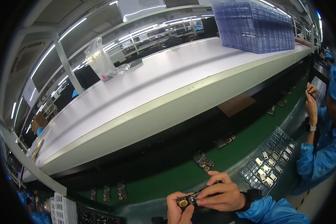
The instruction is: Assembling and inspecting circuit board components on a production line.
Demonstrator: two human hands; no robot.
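Observation:
A small circuit board with a round, gold-coloured part at one end is held near the lower middle. My left hand grips it from the left and below, between thumb and fingers. The fingertips of my right hand close on the board's right end, partly covering it; a tiny piece between them cannot be made out. A dark band circles my right wrist, with a blue sleeve behind it. Just beyond my hands, a larger circuit board lies on the green belt.
A tray of small silvery parts sits right of my hands. More boards lie along the belt at left. A co-worker in blue works at right. Beyond the belt, a white shelf carries a stack of clear plastic trays.

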